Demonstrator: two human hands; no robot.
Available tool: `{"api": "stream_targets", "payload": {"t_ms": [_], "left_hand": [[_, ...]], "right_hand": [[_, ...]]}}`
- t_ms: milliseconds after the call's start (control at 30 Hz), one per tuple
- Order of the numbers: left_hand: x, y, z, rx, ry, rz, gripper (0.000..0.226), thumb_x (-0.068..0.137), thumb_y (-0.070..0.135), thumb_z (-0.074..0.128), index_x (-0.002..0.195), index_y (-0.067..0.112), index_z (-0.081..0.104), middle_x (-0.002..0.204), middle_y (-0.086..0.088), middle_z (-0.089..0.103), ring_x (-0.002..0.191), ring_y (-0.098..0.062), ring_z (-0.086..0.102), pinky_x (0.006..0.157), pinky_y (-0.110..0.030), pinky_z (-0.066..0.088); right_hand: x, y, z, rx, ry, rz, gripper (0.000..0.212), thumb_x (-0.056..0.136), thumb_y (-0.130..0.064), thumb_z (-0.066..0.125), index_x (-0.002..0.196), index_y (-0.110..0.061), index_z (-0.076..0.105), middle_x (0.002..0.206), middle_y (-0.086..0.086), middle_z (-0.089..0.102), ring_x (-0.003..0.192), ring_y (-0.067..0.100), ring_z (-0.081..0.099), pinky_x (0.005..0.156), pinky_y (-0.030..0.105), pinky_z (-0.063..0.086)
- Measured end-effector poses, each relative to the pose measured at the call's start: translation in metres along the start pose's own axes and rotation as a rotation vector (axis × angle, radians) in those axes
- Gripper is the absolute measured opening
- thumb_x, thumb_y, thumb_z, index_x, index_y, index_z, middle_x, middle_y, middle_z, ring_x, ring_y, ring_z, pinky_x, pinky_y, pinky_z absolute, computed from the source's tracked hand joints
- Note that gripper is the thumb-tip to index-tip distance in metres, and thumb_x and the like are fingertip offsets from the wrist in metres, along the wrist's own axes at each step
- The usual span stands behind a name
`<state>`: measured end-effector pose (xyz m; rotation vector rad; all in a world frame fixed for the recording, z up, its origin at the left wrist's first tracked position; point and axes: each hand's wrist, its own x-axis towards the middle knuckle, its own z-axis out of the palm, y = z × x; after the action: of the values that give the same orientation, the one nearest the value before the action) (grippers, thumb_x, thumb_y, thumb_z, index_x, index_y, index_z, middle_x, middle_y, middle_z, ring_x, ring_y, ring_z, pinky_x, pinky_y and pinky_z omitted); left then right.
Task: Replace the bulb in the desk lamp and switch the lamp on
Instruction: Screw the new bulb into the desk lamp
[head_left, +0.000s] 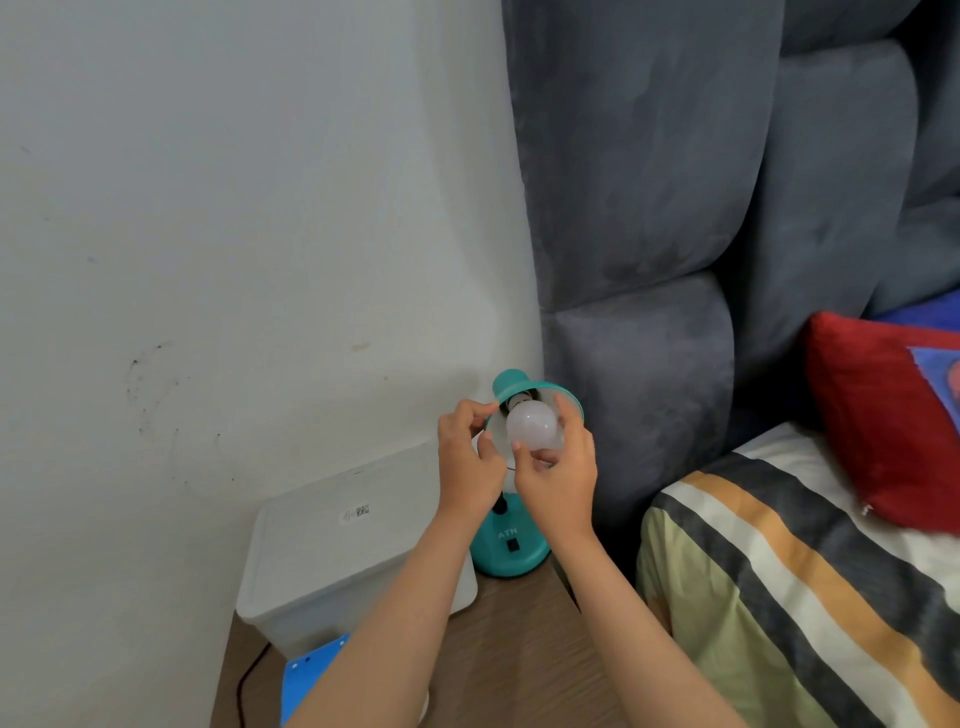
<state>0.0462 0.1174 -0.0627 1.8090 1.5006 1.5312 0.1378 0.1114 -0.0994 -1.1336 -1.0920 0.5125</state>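
Gripping white bulb (534, 425) w/ right hand (558, 480), fingers and thumb curled round globe from 5 o'clock side; bulb sat in mouth of teal lamp shade (524, 387), neck toward socket at 11 o'clock of globe, whether threaded in couldn't be told. Pinched shade rim at 9 o'clock of bulb w/ left hand (467, 457), thumb and forefinger closed on edge, other fingers curled. Shade tilted, opening facing camera. Teal lamp base (511, 551) w/ black rocker switch (513, 544) and lettering ATN, at 6 o'clock of shade, standing on brown wooden tabletop (519, 649), partly hidden behind both wrists. Translucent lidded plastic box (332, 556) w/ small label, at 8 o'clock of lamp, touching or just beside base, couldn't tell which. Blue plastic piece (311, 670) at 6 o'clock of box, black cord (249, 675) at its 9 o'clock. White wall (234, 234) behind box. Grey padded headboard (675, 208) at 1 o'clock of lamp. Striped bedding (779, 597) at 4 o'clock, red pillow (883, 426) near 3 o'clock edge
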Motion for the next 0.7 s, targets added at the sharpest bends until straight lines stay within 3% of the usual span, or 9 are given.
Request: {"api": "stream_targets", "payload": {"t_ms": [67, 200, 267, 400, 567, 700], "left_hand": [[0.0, 0.0, 0.0, -0.003, -0.006, -0.004, 0.039, 0.082, -0.009, 0.044, 0.092, 0.028, 0.05, 0.109, -0.01, 0.05, 0.095, -0.01, 0.052, 0.081, -0.006, 0.041], [-0.001, 0.002, 0.002, -0.014, -0.013, -0.007, 0.037, 0.083, -0.008, 0.045, 0.092, 0.027, 0.051, 0.108, -0.01, 0.05, 0.096, -0.013, 0.053, 0.084, -0.013, 0.042], [0.0, 0.002, 0.002, -0.022, -0.012, -0.005, 0.039, 0.082, -0.009, 0.045, 0.091, 0.029, 0.05, 0.108, -0.011, 0.05, 0.094, -0.011, 0.052, 0.085, -0.015, 0.042], [0.001, 0.001, 0.0, -0.03, -0.006, 0.008, 0.045, 0.082, -0.008, 0.047, 0.087, 0.037, 0.048, 0.107, -0.01, 0.051, 0.095, -0.015, 0.054, 0.085, -0.017, 0.044], [0.0, 0.005, 0.001, -0.028, -0.007, 0.011, 0.053, 0.083, -0.009, 0.044, 0.084, 0.043, 0.045, 0.106, -0.007, 0.048, 0.097, -0.015, 0.053, 0.085, -0.013, 0.042], [0.0, 0.005, 0.001, -0.026, -0.016, 0.009, 0.05, 0.084, -0.008, 0.044, 0.086, 0.042, 0.045, 0.106, -0.006, 0.048, 0.097, -0.014, 0.052, 0.083, -0.01, 0.04]], "right_hand": [[0.002, 0.006, -0.002, -0.006, -0.018, -0.032, 0.055, 0.08, -0.011, 0.07, 0.13, -0.023, 0.05, 0.114, 0.007, 0.052, 0.09, 0.02, 0.065, 0.07, 0.003, 0.047], [0.003, 0.01, 0.001, -0.033, 0.003, -0.004, 0.052, 0.079, -0.018, 0.072, 0.126, -0.027, 0.051, 0.114, 0.006, 0.056, 0.088, 0.022, 0.066, 0.075, 0.021, 0.055], [0.003, 0.01, 0.002, -0.007, 0.008, 0.024, 0.05, 0.08, -0.024, 0.072, 0.125, -0.026, 0.049, 0.115, 0.007, 0.058, 0.086, 0.02, 0.067, 0.073, 0.019, 0.055], [0.005, 0.007, 0.0, -0.021, -0.003, 0.062, 0.05, 0.082, -0.029, 0.071, 0.124, -0.018, 0.046, 0.108, 0.008, 0.063, 0.078, 0.013, 0.067, 0.062, 0.002, 0.047], [0.005, 0.0, 0.0, -0.049, 0.023, 0.101, 0.048, 0.082, -0.031, 0.07, 0.119, -0.011, 0.047, 0.085, 0.005, 0.064, 0.064, 0.0, 0.059, 0.054, 0.003, 0.044], [0.006, -0.003, 0.001, -0.034, 0.059, 0.166, 0.046, 0.081, -0.036, 0.069, 0.113, -0.011, 0.048, 0.08, 0.005, 0.066, 0.065, 0.003, 0.06, 0.058, 0.01, 0.046]]}}
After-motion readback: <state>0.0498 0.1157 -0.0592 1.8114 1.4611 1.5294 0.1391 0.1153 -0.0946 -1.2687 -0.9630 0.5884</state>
